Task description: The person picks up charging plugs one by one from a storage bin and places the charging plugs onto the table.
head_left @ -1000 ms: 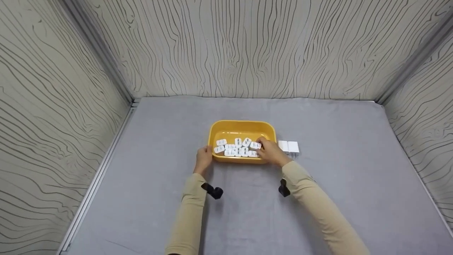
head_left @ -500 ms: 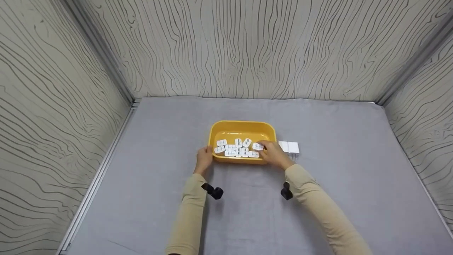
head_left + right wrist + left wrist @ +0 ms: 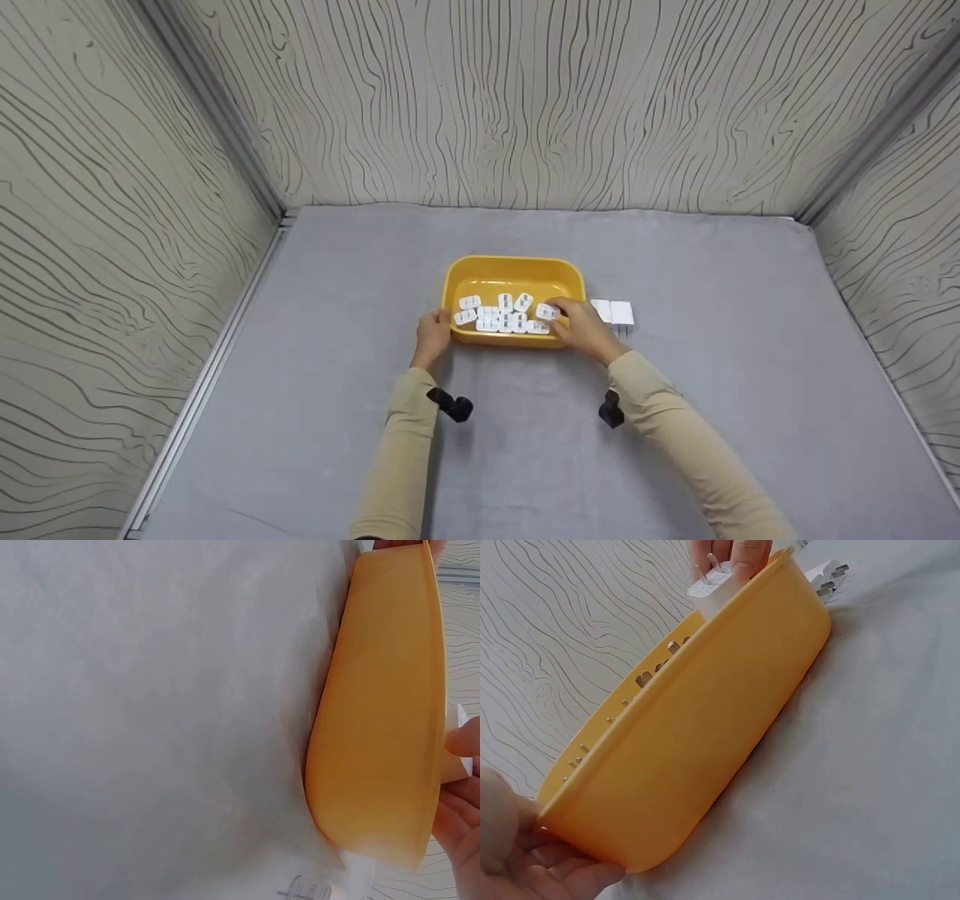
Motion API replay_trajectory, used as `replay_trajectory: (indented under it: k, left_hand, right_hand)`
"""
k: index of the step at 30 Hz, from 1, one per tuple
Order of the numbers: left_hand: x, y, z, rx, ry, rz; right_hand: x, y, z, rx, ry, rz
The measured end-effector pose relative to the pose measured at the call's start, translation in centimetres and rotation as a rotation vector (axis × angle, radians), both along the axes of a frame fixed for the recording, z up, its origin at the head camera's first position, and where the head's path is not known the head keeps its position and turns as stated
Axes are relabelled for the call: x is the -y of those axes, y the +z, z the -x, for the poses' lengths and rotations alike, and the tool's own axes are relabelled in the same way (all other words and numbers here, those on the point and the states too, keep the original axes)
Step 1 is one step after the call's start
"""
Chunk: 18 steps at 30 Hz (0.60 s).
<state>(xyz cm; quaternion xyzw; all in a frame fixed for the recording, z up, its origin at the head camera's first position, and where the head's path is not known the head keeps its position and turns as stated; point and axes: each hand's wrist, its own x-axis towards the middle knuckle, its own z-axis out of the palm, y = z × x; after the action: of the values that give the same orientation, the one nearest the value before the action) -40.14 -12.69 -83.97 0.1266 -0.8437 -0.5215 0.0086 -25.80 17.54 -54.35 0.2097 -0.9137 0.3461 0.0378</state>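
A yellow plastic bin point(image 3: 513, 268) stands on the cloth, holding several white plug-in power adapters point(image 3: 487, 322), prongs up, bunched toward its near side. My left hand point(image 3: 431, 339) grips the bin's left near corner; in the left wrist view its fingers point(image 3: 555, 870) curl under the outer wall. Over the bin's right end, my right hand point(image 3: 589, 330) pinches one white power adapter point(image 3: 547, 311) between thumb and fingers. Seen from the left wrist, the two metal prongs of this adapter point(image 3: 718, 591) point up, above the rim. Part of its body is hidden by the fingers.
Just outside the bin's right wall, several white adapters point(image 3: 621, 312) lie side by side on the grey cloth point(image 3: 720, 390), prongs toward the near side. Wood-grain panels point(image 3: 487, 105) enclose the back and both sides.
My right hand has shifted slightly right and nearer with the pinched adapter. My left hand and the bin hold almost the same place.
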Motion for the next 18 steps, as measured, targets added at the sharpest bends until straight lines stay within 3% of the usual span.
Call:
replay_trajectory:
  k: [5,13,16,18]
  left_hand:
    - [-0.3,2.8,-1.7,-0.052,-0.011,0.003]
    - [-1.7,10.9,-6.0,-0.056,-0.021,0.011]
    - [-1.8,11.8,-6.7,-0.087,-0.03,0.004]
    - [-1.6,10.7,-6.1,-0.098,-0.038,0.007]
  right_hand:
    - [0.0,0.1,-0.3,-0.017,-0.015,0.016]
    - [0.0,0.2,-0.7,-0.06,-0.046,0.009]
    - [-0.1,0.3,-0.9,-0.047,-0.064,0.015]
    - [-0.2,0.3,-1.0,-0.048,-0.08,0.016]
